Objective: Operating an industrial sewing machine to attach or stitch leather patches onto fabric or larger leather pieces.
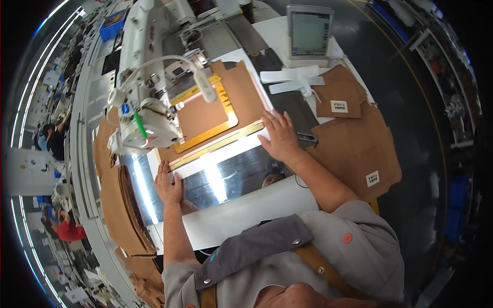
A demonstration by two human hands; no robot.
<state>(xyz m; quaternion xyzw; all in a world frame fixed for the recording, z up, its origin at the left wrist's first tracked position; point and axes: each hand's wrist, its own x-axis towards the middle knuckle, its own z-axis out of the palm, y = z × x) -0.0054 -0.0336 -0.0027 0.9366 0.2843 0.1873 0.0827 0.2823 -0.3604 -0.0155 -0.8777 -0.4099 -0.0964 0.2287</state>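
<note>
My left hand [168,186] presses flat on the near left corner of a clear plastic template [215,146] with yellow-edged frame lying on the sewing table. My right hand [280,136] lies flat on the template's near right corner, fingers spread. A brown fabric piece [205,114] sits clamped inside the yellow frame, under the head of a white sewing machine [146,87]. Neither hand holds anything.
A shiny steel plate [226,177] lies in front of the template. Stacks of brown cut pieces with labels [359,149] rest at the right, more brown pieces [123,210] at the left. A control screen [309,33] stands at the back. Other people work far left.
</note>
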